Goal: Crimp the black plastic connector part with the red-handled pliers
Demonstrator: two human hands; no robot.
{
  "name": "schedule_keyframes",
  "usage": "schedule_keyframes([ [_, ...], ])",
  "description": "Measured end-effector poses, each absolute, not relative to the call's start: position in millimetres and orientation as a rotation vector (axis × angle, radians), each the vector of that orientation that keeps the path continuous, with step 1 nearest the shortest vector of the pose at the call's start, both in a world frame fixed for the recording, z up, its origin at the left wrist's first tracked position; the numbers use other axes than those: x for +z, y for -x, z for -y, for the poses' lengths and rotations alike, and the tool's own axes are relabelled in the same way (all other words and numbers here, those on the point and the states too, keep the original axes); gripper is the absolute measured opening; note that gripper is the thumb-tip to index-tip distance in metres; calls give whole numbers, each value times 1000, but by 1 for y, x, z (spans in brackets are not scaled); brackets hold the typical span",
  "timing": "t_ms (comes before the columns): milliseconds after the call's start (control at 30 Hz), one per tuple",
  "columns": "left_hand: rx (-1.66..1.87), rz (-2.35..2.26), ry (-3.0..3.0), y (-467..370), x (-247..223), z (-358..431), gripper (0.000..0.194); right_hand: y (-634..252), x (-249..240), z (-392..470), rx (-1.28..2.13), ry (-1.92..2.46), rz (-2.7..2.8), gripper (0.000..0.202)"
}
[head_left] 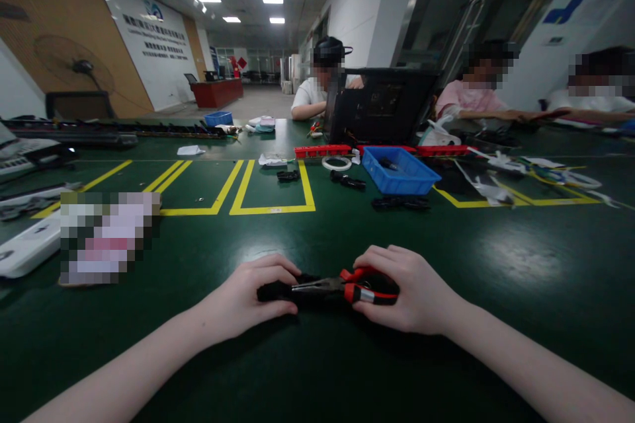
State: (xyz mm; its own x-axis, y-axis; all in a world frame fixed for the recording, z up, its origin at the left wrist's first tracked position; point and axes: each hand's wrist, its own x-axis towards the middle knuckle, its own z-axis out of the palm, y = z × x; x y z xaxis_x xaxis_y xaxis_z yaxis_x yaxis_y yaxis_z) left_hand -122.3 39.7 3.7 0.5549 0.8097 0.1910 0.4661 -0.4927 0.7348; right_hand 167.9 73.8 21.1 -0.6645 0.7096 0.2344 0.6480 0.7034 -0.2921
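Note:
My right hand (404, 284) is wrapped round the red and black handles of needle-nose pliers (325, 285), low over the green table. The jaws point left and reach the dark object in my other hand. Between the fingers and thumb of my left hand (260, 291) is a small black piece (275, 291). Its exact kind is hard to make out against the dark surface. The pliers' tip lies over this piece, and I cannot tell whether the jaws grip it.
Beyond my hands stands a blue bin (399, 175), with black parts (347, 180) and a white ring (336, 163) beside it. Red strips (322, 151) lie farther back, before a large black case (380, 106). A white power strip (34, 244) is at left. Several people sit opposite.

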Motion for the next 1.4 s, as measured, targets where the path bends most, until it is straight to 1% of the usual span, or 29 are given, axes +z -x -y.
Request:
schedule_keyframes([
  [433,624,-1038,-2176,119,8,-38,10,-165,16,-74,211,976,2630,38],
  [867,587,-1052,-2195,118,14,-36,8,-167,20,-73,-36,878,2670,42],
  [1400,580,-1027,-2205,121,5,-39,11,-159,16,-70,64,917,2673,41],
])
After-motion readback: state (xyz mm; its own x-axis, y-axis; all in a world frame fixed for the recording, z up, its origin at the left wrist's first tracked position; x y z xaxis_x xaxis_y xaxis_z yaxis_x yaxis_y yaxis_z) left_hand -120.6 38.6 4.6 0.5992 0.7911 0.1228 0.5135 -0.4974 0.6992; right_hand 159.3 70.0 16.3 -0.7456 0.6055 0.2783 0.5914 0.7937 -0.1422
